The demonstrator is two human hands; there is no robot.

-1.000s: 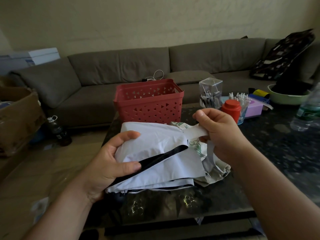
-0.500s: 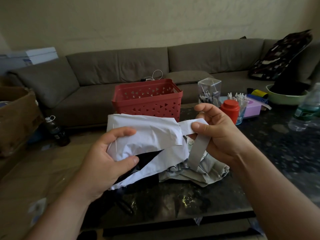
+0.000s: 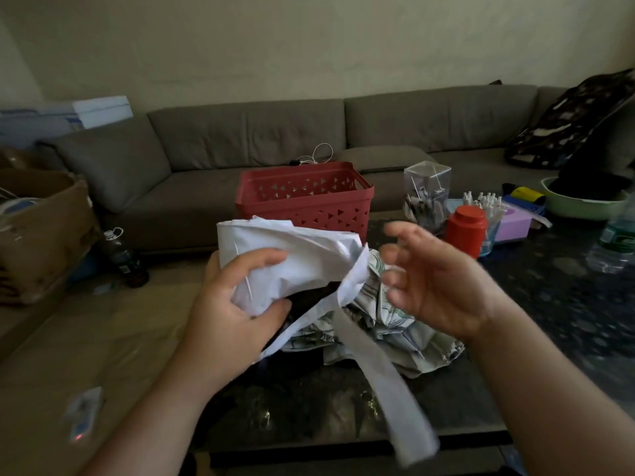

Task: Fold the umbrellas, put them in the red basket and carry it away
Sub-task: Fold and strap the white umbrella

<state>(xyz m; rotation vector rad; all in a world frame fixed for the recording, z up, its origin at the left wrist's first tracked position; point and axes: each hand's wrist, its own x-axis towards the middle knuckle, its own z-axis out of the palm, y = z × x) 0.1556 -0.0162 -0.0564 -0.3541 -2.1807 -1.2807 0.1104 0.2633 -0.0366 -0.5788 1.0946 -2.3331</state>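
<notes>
Head view: two umbrellas are seen above a dark glossy tabletop (image 3: pixel 567 304). One white umbrella (image 3: pixel 292 249), bunched with a black lining showing, is gripped in the left hand (image 3: pixel 237 304), whose fingers and thumb are curled round the fabric. A loose grey strap (image 3: pixel 388 383) is seen hanging down from it, blurred at its lower end. One leaf-print umbrella (image 3: pixel 388 324) is laid crumpled on the tabletop, just behind and below the white one. The right hand (image 3: pixel 436 283) is held in the air beside the white umbrella, its fingers spread and loosely bent, with nothing gripped; whether the fingertips touch the fabric cannot be told.

One red basket (image 3: pixel 305 197) is stood on the far edge of the tabletop, behind the umbrellas, with nothing visible inside. To its right are seen one clear box (image 3: pixel 427 190), one red jar (image 3: pixel 467 230) and one green bowl (image 3: pixel 584 202). A grey sofa (image 3: pixel 275 132) is set behind.
</notes>
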